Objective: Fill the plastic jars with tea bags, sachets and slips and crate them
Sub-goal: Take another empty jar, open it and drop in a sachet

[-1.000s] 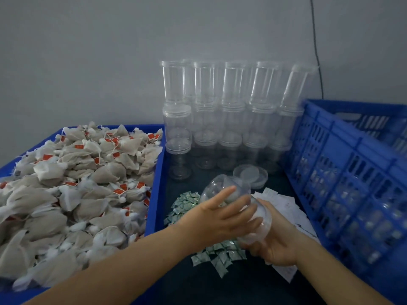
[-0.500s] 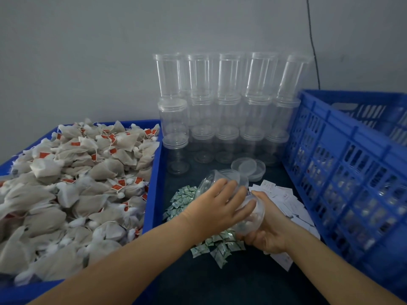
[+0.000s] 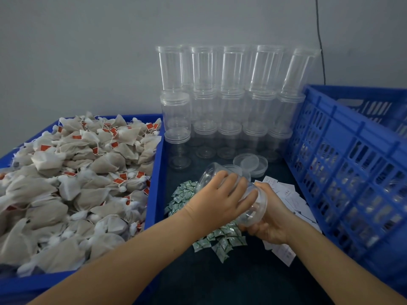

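Nearest, the right hand (image 3: 272, 219) cups the lidded end of the held jar (image 3: 233, 192) while the left hand (image 3: 217, 200) wraps its fingers (image 3: 236, 186) over the barrel. The jar lies tilted, its long axis running away leftward (looks empty), above the sachets (image 3: 218, 238). Left of it, the tea bags (image 3: 72, 183); behind, stacked jars (image 3: 229, 102).

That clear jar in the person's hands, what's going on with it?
A person holds an empty plastic jar on its side in both hands: the left hand grips its body, the right hand cups its mouth end. Green sachets and paper slips lie beneath; tea bags fill the tray alongside.
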Action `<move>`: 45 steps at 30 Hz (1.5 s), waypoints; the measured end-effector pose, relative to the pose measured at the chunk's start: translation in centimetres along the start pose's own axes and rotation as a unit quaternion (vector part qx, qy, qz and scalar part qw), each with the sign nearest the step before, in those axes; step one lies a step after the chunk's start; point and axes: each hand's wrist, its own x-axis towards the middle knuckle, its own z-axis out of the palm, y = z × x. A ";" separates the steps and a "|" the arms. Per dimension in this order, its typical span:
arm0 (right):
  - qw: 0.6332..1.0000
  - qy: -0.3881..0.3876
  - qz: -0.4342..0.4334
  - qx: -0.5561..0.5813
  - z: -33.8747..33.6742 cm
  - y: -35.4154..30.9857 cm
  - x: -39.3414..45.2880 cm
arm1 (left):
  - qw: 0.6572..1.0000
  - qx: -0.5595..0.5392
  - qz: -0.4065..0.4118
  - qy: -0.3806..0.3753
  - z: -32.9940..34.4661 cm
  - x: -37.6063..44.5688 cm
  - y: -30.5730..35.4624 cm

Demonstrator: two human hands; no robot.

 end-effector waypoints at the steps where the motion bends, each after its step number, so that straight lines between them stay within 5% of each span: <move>1: 1.000 0.004 -0.002 0.002 0.1 0.0 0.0 | 1.000 0.009 0.001 -0.004 0.0 0.0 0.1; 7: 0.999 0.004 -0.023 0.034 1.3 -0.1 -1.0 | 0.998 -0.030 -0.022 -0.054 0.0 -0.2 0.0; 10: 0.980 0.097 -0.099 -0.146 1.2 -0.7 -1.1 | 0.949 -0.111 -0.141 -0.260 0.4 -0.6 -0.8; 19: 0.870 0.109 -0.282 -0.389 0.1 -2.2 -1.9 | 0.909 -0.256 -0.245 -0.219 0.9 -1.6 -1.1; 22: 0.837 0.067 -0.319 -0.439 -0.2 -2.5 -3.3 | 0.854 -0.381 -0.270 -0.229 0.6 -1.7 -1.4; 28: 0.782 -0.040 -0.292 -0.549 -1.4 -4.1 -5.9 | 0.667 -0.615 -0.299 -0.295 0.6 -2.2 -2.5; 33: 0.773 -0.090 -0.277 -0.564 -2.1 -4.7 -6.5 | 0.609 -0.670 -0.333 -0.263 1.0 -2.4 -3.0; 36: 0.827 -0.050 -0.258 -0.496 -2.2 -4.8 -6.6 | 0.666 -0.630 -0.341 -0.209 0.7 -2.4 -3.0; 39: 0.936 0.056 -0.216 -0.272 -2.1 -4.8 -5.8 | 0.819 -0.456 -0.306 -0.167 0.5 -2.5 -3.1; 42: 0.990 0.047 -0.068 -0.117 -2.5 -4.5 -4.7 | 0.956 -0.195 -0.190 -0.112 0.3 -2.1 -3.1; 45: 0.997 -0.019 0.030 -0.065 -2.1 -3.3 -4.2 | 0.995 -0.057 -0.074 -0.028 0.3 -1.4 -2.6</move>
